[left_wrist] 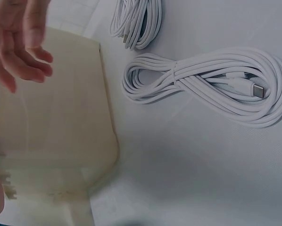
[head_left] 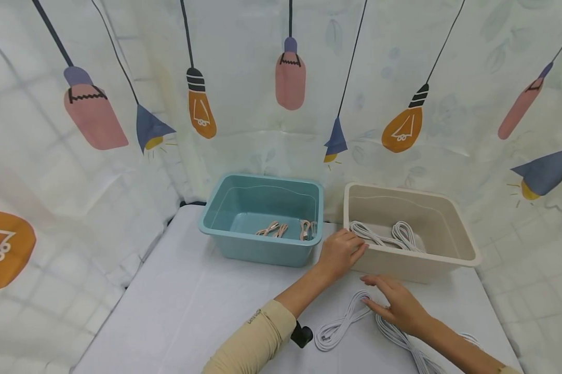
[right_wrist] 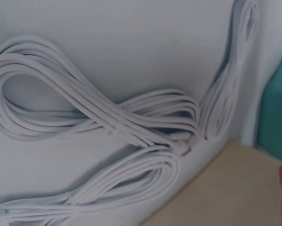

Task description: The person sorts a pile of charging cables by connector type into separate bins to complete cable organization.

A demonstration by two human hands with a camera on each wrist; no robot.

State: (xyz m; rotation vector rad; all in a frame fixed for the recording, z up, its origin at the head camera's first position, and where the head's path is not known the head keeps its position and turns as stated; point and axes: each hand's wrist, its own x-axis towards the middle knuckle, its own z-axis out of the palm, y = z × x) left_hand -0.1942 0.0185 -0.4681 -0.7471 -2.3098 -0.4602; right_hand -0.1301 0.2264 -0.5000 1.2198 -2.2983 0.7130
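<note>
My left hand (head_left: pixel 342 254) is at the front left corner of the beige bin (head_left: pixel 412 265), its bent fingers at the rim. Two bundled white cables (head_left: pixel 404 236) lie inside that bin. In front of it, my right hand (head_left: pixel 400 306) points left with thumb and fingers spread apart. Its thumb overlaps the end of a white cable bundle (head_left: pixel 339 327) on the table. The left wrist view shows this bundle (left_wrist: pixel 211 84) tied at its waist, with a USB-C plug. A second bundle (head_left: pixel 402 343) lies under the right hand, partly hidden. The right wrist view shows three bundles (right_wrist: pixel 117 113).
A teal bin (head_left: pixel 262 249) stands left of the beige one, holding several small pinkish cables (head_left: pixel 281 230). White cloth covers the table (head_left: pixel 169 322). A curtain (head_left: pixel 243 150) printed with lamps hangs behind and beside it. A black device (head_left: pixel 302 335) shows by the left sleeve.
</note>
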